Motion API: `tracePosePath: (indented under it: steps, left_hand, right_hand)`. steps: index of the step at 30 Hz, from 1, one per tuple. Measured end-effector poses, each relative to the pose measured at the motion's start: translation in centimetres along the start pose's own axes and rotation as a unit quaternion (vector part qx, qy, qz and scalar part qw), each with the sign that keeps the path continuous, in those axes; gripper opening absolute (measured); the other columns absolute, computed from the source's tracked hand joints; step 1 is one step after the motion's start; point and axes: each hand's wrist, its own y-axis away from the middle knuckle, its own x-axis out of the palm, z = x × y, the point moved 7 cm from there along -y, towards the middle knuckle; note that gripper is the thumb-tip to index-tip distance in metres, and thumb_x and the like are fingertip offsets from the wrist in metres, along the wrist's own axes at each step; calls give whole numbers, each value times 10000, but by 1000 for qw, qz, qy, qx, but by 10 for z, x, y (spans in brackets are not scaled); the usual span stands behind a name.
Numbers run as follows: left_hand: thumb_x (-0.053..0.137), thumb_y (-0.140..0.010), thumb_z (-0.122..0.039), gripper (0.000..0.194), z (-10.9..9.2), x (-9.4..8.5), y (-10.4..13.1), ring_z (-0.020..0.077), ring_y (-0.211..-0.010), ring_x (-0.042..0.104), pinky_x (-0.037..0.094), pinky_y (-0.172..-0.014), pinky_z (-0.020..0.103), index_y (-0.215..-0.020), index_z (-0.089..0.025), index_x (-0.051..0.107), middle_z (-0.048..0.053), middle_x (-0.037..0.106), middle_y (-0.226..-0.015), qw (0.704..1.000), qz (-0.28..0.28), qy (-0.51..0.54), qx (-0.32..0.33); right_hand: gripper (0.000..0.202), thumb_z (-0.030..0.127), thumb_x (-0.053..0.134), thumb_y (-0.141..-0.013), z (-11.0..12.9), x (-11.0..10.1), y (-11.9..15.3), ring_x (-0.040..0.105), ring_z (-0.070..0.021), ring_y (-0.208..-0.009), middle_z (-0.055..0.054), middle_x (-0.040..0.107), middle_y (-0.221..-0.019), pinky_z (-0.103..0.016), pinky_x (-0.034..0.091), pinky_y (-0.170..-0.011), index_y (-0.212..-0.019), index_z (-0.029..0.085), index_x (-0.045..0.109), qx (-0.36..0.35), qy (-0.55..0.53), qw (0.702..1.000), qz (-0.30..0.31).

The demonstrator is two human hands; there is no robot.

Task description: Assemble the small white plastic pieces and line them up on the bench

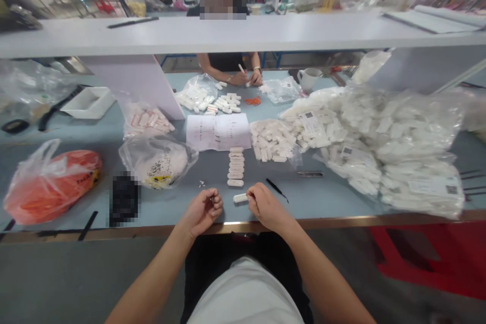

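In my right hand (261, 202) is the right end of a small white oblong piece with rows of dots (240, 198), gripped between thumb and fingers just above the table edge. To its left my left hand (205, 208) is closed with the fingers curled; whether something sits in them I cannot make out. A column of several similar white oblong pieces (236, 166) lies just beyond my hands. Black tweezers (277, 190) rest beyond my right hand. A few tiny white bits (202, 183) lie beyond my left hand.
Large clear bags of white pieces (417, 126) crowd the right side. A printed sheet (219, 131) lies ahead. On the left are a bag of orange parts (61, 182) and a bag of tiny white parts (163, 162). A white shelf (243, 35) spans above; a co-worker sits beyond.
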Motion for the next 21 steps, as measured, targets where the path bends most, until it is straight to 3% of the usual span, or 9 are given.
tracePosePath:
  steps: [3, 6, 10, 15, 21]
  left_hand:
    - [733, -742, -276, 260, -2, -2, 0, 41, -468, 314, 197, -400, 160, -709, -164, 500, -77, 366, -574, 998, -5, -59, 31]
    - [785, -713, -395, 343, 1, 2, 2, 30, -438, 220, 149, -410, 167, -720, -163, 532, -110, 293, -504, 981, -16, -182, 69]
    - [798, -700, -509, 426, 14, 13, 5, 25, -437, 221, 133, -428, 180, -817, -147, 605, -114, 314, -498, 952, -7, -300, 53]
    - [787, -707, -557, 461, 21, 24, 8, 26, -441, 220, 117, -436, 197, -791, -153, 582, -113, 304, -505, 959, 19, -280, 39]
    - [817, -674, -546, 476, 26, 25, 10, 21, -432, 199, 111, -431, 190, -748, -163, 544, -120, 278, -495, 968, 25, -251, 11]
  right_hand:
    - [143, 139, 410, -918, -6, 0, 1, 536, -169, -802, -22, 547, -840, -300, 463, -750, -847, 230, 494, 36, -30, 999, 9]
    - [129, 196, 424, -943, -7, 3, 1, 538, -161, -768, -5, 544, -809, -296, 461, -730, -845, 229, 500, 62, -76, 995, 19]
    - [128, 206, 440, -961, 6, 9, 1, 556, -162, -808, -22, 567, -845, -301, 479, -755, -871, 210, 531, 28, -98, 994, 29]
    - [131, 157, 442, -968, 26, 11, 4, 559, -183, -867, -60, 599, -898, -338, 514, -798, -952, 190, 567, -68, -45, 997, 3]
    - [180, 115, 432, -960, 31, 10, 8, 567, -199, -879, -80, 627, -893, -354, 533, -801, -979, 179, 599, -117, 13, 993, -25]
